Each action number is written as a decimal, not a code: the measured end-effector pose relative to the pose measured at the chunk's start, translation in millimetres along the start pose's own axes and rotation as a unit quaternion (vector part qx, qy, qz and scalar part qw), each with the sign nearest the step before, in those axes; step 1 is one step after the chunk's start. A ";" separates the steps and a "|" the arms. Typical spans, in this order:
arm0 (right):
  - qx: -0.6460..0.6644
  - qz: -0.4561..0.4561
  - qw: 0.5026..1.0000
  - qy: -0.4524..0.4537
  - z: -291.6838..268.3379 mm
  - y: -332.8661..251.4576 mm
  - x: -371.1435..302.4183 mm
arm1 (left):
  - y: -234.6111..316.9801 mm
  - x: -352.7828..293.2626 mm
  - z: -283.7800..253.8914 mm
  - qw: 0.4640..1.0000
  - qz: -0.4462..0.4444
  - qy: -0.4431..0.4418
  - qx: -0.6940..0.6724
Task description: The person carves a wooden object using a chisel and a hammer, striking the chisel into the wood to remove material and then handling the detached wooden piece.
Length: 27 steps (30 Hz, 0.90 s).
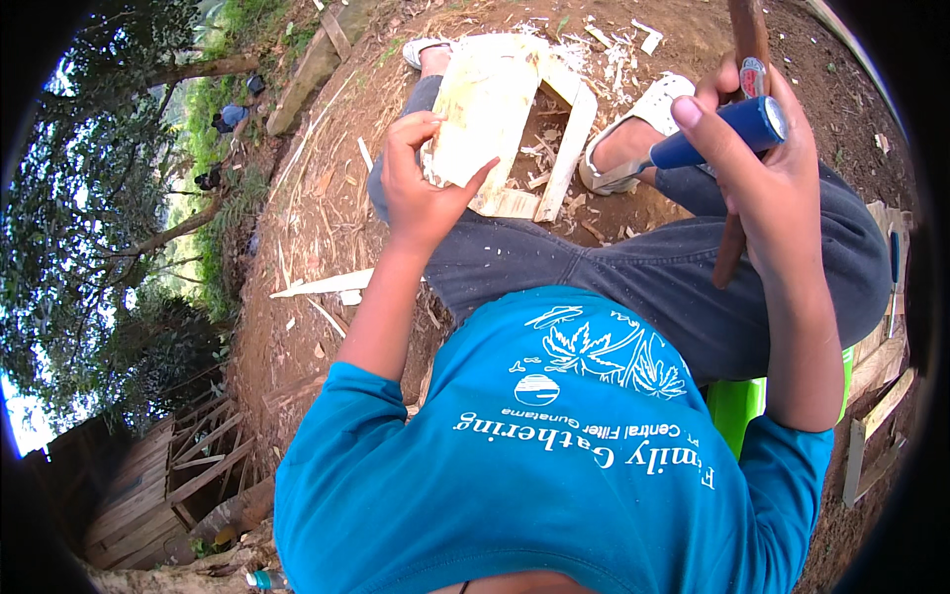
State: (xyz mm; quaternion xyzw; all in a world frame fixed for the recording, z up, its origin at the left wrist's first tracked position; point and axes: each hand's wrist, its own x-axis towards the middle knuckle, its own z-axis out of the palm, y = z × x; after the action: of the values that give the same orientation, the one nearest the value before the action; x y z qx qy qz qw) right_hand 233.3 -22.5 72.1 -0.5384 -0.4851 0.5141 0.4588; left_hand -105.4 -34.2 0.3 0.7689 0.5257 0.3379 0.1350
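— Why is the wooden piece set so close to the body?
— The pale board [495,99] and the frame [571,148] that appears joined to it are placed between the shoes [658,104], well in from the leafy left edge of the ground [841,109]. Perhaps it is kept there so that both sides can be reached while it is braced by the legs.

— And how is it held?
— The left hand [421,193] is laid at its near left corner, with the fingers set along the left edge and the thumb stretched across the near end. It is probably steadied that way; whether it is firmly gripped cannot be told.

— What is carried on the other side?
— A blue-handled tool [705,139] is clasped in the right hand [762,178], its metal end pointed left, toward the frame. A brown wooden rod [729,252] is held with it, upright across the palm, presumably so that both are kept ready at once.

— Are the hands together?
— No, they are held well apart. The right forearm is raised and its wrist bent inward; the left forearm is reached forward past the knee, its palm turned to the board.
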 end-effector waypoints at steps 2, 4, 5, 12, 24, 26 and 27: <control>0.000 -0.006 1.000 0.002 -0.2 1.6 -0.1 | 0.4 2.9 -4.3 1.000 -0.013 0.000 -0.018; 0.005 -0.012 1.000 0.002 0.5 3.2 0.5 | 8.7 4.8 -11.4 0.999 -0.024 -0.003 -0.029; 0.006 -0.014 1.000 0.002 0.7 3.5 0.7 | 12.3 5.1 -11.6 1.000 -0.009 -0.007 -0.017; 0.031 -0.005 1.000 -0.005 3.6 5.3 -0.6 | 25.0 -2.0 4.6 0.997 0.061 0.002 0.048; 0.041 0.007 0.999 -0.028 4.4 4.5 2.6 | 40.9 8.5 9.0 0.994 -0.037 -0.022 0.098; 0.050 0.017 0.998 -0.034 3.6 -1.4 3.3 | 40.0 11.3 4.8 0.987 -0.043 -0.035 0.154; 0.053 0.022 0.998 -0.036 3.4 -3.2 3.1 | 32.4 10.7 6.8 0.988 -0.043 -0.027 0.147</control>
State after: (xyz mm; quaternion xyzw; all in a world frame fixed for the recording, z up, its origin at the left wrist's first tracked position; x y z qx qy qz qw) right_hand 229.8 -19.1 74.8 -0.5053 -0.4617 0.5677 0.4574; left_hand -75.4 -36.9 17.5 0.7659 0.5985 0.2297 0.0493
